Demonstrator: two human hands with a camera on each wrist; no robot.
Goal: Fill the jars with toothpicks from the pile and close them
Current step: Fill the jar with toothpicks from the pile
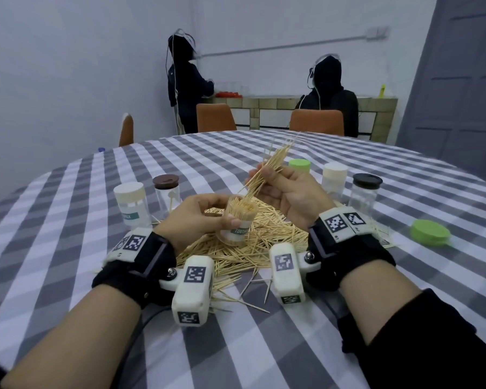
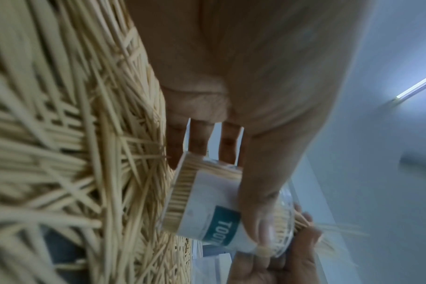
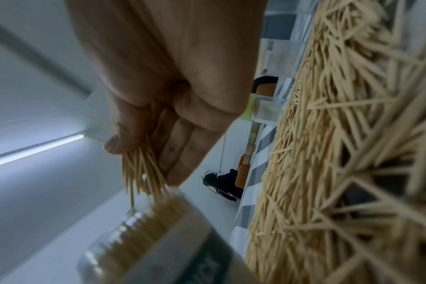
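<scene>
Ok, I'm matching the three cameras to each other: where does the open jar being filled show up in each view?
Head: the open jar is at centre, held over the toothpick pile in the left hand.
Left wrist: lower centre, teal label facing the camera.
Right wrist: bottom left, blurred, below the bundle of toothpicks.
Shared landmark: the toothpick pile, which shows in all three views.

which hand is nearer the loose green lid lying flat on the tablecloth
Right. The right hand, pinching a bundle of toothpicks, is up and left of the round green plastic lid; the left hand, gripping the clear jar, is farther left.
</scene>
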